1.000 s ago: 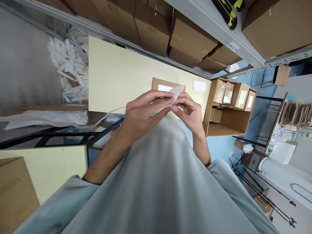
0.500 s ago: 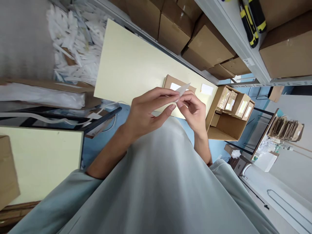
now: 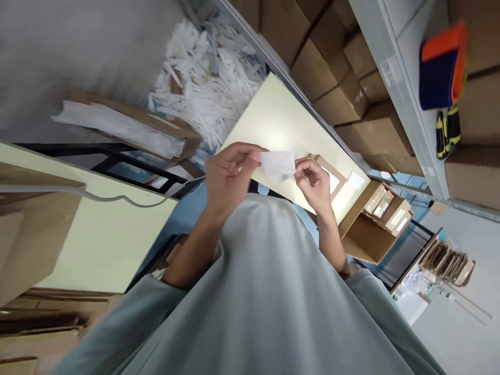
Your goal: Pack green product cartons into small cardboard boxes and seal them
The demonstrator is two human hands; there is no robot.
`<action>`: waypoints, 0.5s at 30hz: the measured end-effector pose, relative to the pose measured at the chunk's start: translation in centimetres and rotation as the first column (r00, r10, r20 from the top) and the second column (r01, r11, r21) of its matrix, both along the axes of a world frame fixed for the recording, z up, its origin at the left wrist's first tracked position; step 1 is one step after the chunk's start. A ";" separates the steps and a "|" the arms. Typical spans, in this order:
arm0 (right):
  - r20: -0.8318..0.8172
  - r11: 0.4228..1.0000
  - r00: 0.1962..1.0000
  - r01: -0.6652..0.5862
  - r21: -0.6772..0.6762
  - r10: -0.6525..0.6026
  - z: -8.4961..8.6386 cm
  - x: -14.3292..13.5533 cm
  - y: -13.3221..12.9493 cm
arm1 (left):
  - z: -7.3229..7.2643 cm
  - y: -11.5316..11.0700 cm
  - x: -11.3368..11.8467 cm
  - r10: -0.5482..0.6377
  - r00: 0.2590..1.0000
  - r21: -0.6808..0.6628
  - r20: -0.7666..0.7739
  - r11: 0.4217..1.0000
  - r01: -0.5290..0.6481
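A small white paper piece (image 3: 278, 164) is stretched between my two hands, above the pale yellow table (image 3: 265, 122). My left hand (image 3: 233, 174) pinches its left end between thumb and fingers. The right end is pinched by my right hand (image 3: 312, 179). Behind my right hand, a flat cardboard box (image 3: 339, 182) with a white label lies on the table, partly hidden. A white label or sheet (image 3: 355, 180) lies beside that box.
An open carton (image 3: 361, 237) holding smaller boxes stands at the table's right end. Shelves with brown boxes (image 3: 312, 67) run behind. White scrap strips (image 3: 207, 83) are heaped at the upper left. A pale cable (image 3: 125, 199) crosses the left table.
My hands have moved apart, and the white paper between them now shows its broad face. The camera view has turned, so the table and shelves appear shifted right.
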State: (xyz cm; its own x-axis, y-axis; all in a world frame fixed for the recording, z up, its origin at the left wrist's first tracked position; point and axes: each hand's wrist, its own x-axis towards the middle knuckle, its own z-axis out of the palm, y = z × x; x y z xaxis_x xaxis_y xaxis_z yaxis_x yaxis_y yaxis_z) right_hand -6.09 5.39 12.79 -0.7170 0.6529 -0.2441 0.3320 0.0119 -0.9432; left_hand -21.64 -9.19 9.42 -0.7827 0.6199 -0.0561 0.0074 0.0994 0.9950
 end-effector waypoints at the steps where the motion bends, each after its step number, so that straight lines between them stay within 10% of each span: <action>1: 0.000 0.999 1.000 -0.007 -0.035 0.007 -1.3 -1.7 0.5 | -1.2 -1.1 -1.6 0.107 0.994 -0.016 0.002 0.994 -0.107; 5: 0.064 0.983 0.995 -0.068 -0.172 0.080 -7.1 -10.4 2.5 | -4.8 -6.8 -7.5 0.464 0.886 -0.009 -0.002 0.886 -0.464; 9: 0.196 0.963 0.973 -0.069 -0.260 0.122 -11.1 -21.9 4.1 | -4.8 -11.6 -9.4 0.734 0.676 0.152 0.063 0.662 -0.734; 11: 0.213 0.969 0.971 -0.056 -0.242 0.110 -11.4 -27.3 4.6 | -3.8 -12.8 -8.8 0.776 0.628 0.203 0.066 0.605 -0.770; 15: -0.109 0.931 0.945 -0.323 -0.172 0.308 -8.2 -32.1 4.3 | -1.5 -12.6 -6.6 0.739 0.673 0.114 -0.025 0.671 -0.732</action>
